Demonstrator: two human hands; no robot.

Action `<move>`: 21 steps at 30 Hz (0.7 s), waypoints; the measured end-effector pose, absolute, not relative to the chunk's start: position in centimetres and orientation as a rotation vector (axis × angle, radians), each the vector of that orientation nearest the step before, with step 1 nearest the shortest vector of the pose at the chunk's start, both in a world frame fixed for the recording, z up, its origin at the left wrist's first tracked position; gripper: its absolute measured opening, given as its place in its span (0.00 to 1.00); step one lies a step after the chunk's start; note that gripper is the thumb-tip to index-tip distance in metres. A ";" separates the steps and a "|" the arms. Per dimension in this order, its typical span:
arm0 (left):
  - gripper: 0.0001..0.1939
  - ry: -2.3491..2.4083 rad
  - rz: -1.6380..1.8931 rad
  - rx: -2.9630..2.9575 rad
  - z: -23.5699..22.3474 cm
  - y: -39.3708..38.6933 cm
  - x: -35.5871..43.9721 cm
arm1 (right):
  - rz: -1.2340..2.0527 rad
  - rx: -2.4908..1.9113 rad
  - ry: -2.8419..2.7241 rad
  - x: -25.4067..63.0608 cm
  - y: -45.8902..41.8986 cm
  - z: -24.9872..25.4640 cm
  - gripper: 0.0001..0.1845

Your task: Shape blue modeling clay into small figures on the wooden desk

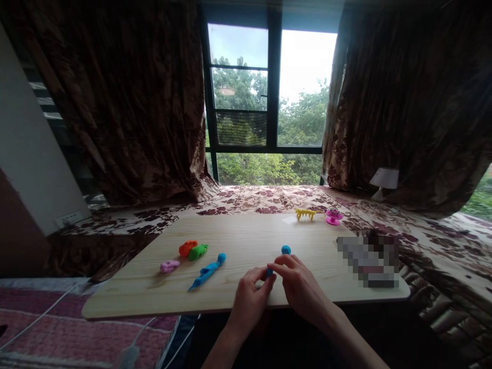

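My left hand (250, 296) is closed, pinching a small lump of blue modelling clay (269, 272) between thumb and fingers above the front of the table. The fingertips of my right hand (299, 281) press on the same lump from the other side, and the fingers partly hide it. Just beyond my right hand a blue clay ball (285, 249) rests on the table. To the left lies a long blue clay figure (207, 272) with a round end and a pointed tip.
Orange (188, 248), green (198, 252) and pink (169, 266) clay pieces sit on the left of the wooden table (130, 292). A yellow legged figure (305, 213) and a magenta stand (334, 217) are at the back right. A blurred-out object (369, 262) lies on the right.
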State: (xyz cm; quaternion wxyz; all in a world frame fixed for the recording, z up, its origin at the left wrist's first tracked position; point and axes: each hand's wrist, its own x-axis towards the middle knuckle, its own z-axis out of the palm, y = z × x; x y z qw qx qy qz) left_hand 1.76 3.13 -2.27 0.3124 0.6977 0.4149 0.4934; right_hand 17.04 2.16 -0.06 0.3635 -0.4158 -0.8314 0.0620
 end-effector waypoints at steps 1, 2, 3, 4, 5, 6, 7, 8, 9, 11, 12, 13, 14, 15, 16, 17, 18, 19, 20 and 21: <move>0.15 1.085 1.308 1.833 -2.3 3.1 1.8 | 0.154 -1.069 -2.142 17.0 2.1 -0.1 0.35; 0.14 1.076 1.315 1.827 -2.3 3.2 1.8 | 0.145 -1.069 -2.146 17.0 2.1 -0.1 0.35; 0.14 1.068 1.319 1.822 -2.4 3.2 1.8 | 0.133 -1.070 -2.153 17.0 2.0 -0.1 0.36; 0.14 1.061 1.322 1.817 -2.4 3.2 1.9 | 0.118 -1.074 -2.162 16.9 1.9 -0.1 0.36; 0.14 1.055 1.324 1.814 -2.4 3.2 1.9 | 0.104 -1.081 -2.171 16.9 1.8 -0.1 0.36; 0.14 1.052 1.323 1.812 -2.4 3.2 1.9 | 0.088 -1.089 -2.179 16.8 1.8 -0.1 0.35; 0.14 1.053 1.322 1.813 -2.5 3.2 1.9 | 0.075 -1.095 -2.187 16.7 1.8 -0.1 0.35; 0.14 1.056 1.322 1.814 -2.4 3.1 1.9 | 0.064 -1.099 -2.193 16.7 1.7 -0.1 0.34; 0.14 1.058 1.323 1.815 -2.4 3.1 1.9 | 0.053 -1.102 -2.195 16.7 1.7 0.0 0.34; 0.14 1.059 1.326 1.815 -2.4 3.1 1.9 | 0.036 -1.107 -2.191 16.7 1.8 0.0 0.34; 0.14 1.055 1.326 1.813 -2.3 3.1 1.9 | 0.030 -1.108 -2.187 16.7 1.8 0.0 0.35; 0.14 1.049 1.325 1.809 -2.3 3.1 1.9 | 0.026 -1.112 -2.183 16.8 1.8 -0.1 0.36; 0.14 1.046 1.323 1.802 -2.3 3.1 1.8 | 0.022 -1.117 -2.182 16.8 1.8 -0.1 0.36; 0.14 1.045 1.322 1.794 -2.3 3.1 1.8 | 0.017 -1.122 -2.185 16.8 1.8 -0.2 0.36; 0.15 1.047 1.323 1.785 -2.2 3.1 1.8 | 0.015 -1.126 -2.190 16.7 1.8 -0.3 0.36; 0.15 1.049 1.324 1.778 -2.2 3.2 1.8 | 0.014 -1.129 -2.193 16.7 1.7 -0.4 0.36; 0.15 1.053 1.326 1.774 -2.2 3.2 1.8 | 0.015 -1.133 -2.196 16.7 1.7 -0.5 0.35; 0.15 1.055 1.328 1.774 -2.3 3.2 1.8 | 0.021 -1.134 -2.196 16.6 1.7 -0.5 0.35; 0.15 1.053 1.326 1.779 -2.3 3.3 1.8 | 0.025 -1.133 -2.193 16.6 1.6 -0.6 0.35; 0.15 1.049 1.322 1.785 -2.3 3.3 1.8 | 0.029 -1.134 -2.188 16.6 1.6 -0.6 0.36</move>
